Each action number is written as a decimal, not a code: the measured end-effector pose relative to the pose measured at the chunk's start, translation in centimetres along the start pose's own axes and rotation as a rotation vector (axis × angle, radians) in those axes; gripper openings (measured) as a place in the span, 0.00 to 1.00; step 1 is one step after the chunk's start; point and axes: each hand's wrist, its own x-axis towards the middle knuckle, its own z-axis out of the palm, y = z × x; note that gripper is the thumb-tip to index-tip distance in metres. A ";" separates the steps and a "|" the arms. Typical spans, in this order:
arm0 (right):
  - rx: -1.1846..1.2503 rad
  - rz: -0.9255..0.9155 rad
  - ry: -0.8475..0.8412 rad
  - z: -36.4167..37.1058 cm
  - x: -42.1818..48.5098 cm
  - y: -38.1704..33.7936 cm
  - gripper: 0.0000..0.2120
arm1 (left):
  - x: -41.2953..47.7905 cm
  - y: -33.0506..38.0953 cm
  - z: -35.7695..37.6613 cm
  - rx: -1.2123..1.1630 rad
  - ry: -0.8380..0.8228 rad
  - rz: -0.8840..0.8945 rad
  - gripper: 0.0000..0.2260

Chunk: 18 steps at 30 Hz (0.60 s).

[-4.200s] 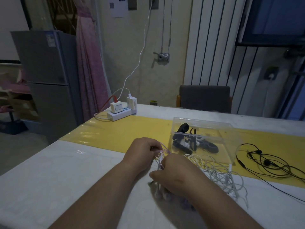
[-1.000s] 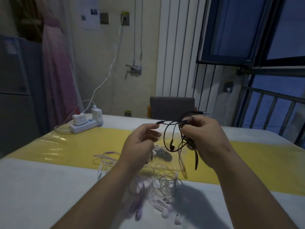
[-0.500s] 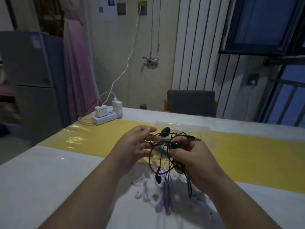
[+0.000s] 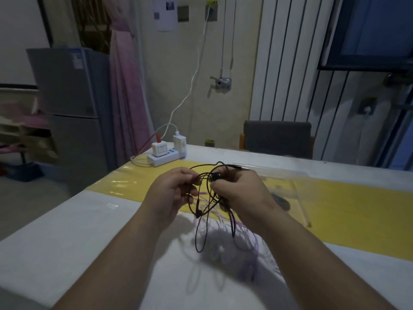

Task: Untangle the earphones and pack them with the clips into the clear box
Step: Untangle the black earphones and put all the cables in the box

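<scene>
Both my hands hold the black earphones (image 4: 206,211) in the air above the table. My left hand (image 4: 173,193) pinches the black cord on the left. My right hand (image 4: 240,193) grips the bundle with one earbud at its fingertips, and the plug sticks out toward the back right. Black loops hang down between the hands. Under them a blurred tangle of white and purple earphones (image 4: 243,245) lies on the table. The clear box (image 4: 299,198) stands to the right behind my right hand, with dark clips (image 4: 280,201) inside.
A white power strip (image 4: 166,156) with chargers plugged in sits at the table's back left on the yellow runner (image 4: 357,211). A grey chair (image 4: 277,138) stands behind the far edge. A fridge (image 4: 71,104) is off to the left.
My hands went from the white tangle to the black earphones and lifted them. In the last half second the hands stay raised; the cord loops hang lower and the view has shifted.
</scene>
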 end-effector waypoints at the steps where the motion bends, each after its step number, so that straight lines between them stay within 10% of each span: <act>1: -0.007 0.009 -0.001 0.6 0.3 0.4 0.12 | -0.2 -0.2 -0.5 0.009 0.037 -0.009 0.10; 18: -0.163 0.138 -0.110 3.2 -1.6 3.7 0.06 | -2.2 -1.2 -4.4 0.367 0.176 -0.099 0.12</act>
